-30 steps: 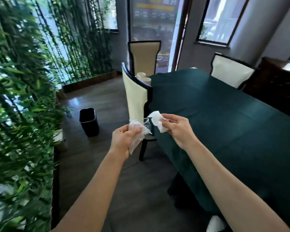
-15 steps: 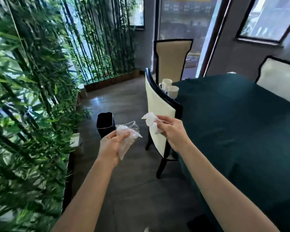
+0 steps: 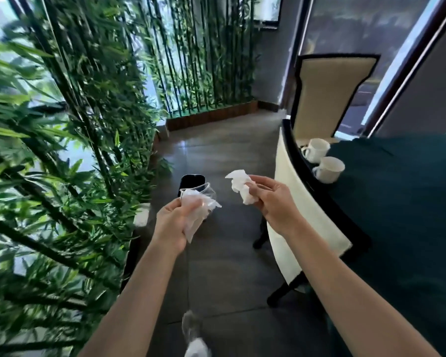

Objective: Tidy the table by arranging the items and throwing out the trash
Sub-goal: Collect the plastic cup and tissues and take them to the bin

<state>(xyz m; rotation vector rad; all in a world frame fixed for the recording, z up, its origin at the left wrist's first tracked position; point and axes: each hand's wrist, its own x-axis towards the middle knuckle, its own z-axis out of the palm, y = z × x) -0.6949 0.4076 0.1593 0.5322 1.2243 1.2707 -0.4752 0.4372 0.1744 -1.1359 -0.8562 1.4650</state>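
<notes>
The black bin (image 3: 191,182) now sits nearer behind both trash-clutching hands.

both forearms are bare right down to the lower edge of the view, with no sleeve showing; the left hand (image 3: 172,222) and the right hand (image 3: 273,202) are bare too, and a blurred pale shoe (image 3: 196,346) shows low down

Bamboo plants (image 3: 62,124) fill the left of the frame before bright windows, dark grey floor tiles (image 3: 224,266) run through the middle, and cream, black-framed chairs (image 3: 330,96) stand at right beside grey walls (image 3: 422,99).
</notes>
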